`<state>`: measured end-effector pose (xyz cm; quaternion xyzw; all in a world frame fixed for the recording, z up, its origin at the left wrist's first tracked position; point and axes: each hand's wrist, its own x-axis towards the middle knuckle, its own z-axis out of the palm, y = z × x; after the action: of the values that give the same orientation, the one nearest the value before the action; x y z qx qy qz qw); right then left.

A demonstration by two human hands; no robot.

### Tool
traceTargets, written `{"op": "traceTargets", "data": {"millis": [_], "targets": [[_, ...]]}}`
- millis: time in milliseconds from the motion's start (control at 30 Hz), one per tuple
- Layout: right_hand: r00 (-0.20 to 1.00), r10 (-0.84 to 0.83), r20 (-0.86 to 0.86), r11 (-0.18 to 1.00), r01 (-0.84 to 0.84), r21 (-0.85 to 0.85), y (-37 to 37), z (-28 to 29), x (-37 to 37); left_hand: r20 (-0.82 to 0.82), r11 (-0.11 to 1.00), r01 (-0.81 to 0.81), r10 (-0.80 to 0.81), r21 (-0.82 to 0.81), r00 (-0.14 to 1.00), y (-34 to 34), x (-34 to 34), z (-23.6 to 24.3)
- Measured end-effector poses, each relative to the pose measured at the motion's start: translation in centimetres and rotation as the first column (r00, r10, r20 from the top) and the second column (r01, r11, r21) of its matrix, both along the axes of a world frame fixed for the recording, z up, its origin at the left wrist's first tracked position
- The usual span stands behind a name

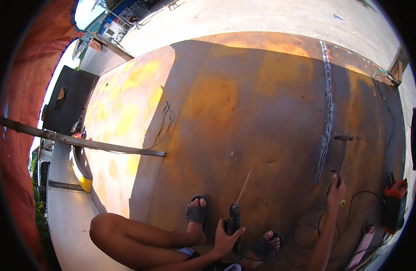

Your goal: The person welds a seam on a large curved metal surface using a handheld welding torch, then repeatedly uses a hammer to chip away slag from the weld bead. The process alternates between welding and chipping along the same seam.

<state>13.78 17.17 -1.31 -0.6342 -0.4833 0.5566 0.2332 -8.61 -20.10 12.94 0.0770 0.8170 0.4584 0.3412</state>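
My left hand [224,240] is closed around a dark welding electrode holder [234,217]. A thin welding rod [245,184] sticks out of it, slanting up and away over a rusty steel plate [244,135]. In my right hand [336,189] is the handle of a hammer [343,137], its head pointing away from me. That head lies just right of the near part of a long, rough weld seam [328,99]. Whether the hammer touches the plate, I cannot tell. My sandalled feet rest on the plate on either side of the electrode holder.
An orange and black machine [394,203] stands at the right, with black cables [348,221] looping near my right arm. A pinkish box [362,246] lies below it. From the left, a metal bar [104,147] juts over the plate beside an orange tarp [34,90].
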Motion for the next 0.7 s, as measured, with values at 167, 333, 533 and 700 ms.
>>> {"op": "traceTargets", "data": {"millis": [167,333,533,700], "targets": [[0.953,-0.097,-0.287,0.994,0.108,0.022,0.0,1.9,0.2,0.249,0.995,-0.102,0.1,-0.004,0.963,3.1,0.8,1.7],[0.967,-0.083,-0.241,0.996,0.072,-0.053,1.6,5.6,-1.7,0.223,0.985,-0.169,0.169,-0.017,0.96,2.7,1.3,1.6],[0.999,-0.005,0.041,0.982,-0.003,0.187,3.1,0.3,-0.4,0.271,0.985,-0.173,0.168,-0.007,0.948,3.0,1.7,1.4],[0.986,0.011,0.167,0.968,-0.052,0.246,3.4,0.5,-3.2,0.239,0.984,-0.178,0.172,0.003,0.956,1.9,0.4,1.5]]}}
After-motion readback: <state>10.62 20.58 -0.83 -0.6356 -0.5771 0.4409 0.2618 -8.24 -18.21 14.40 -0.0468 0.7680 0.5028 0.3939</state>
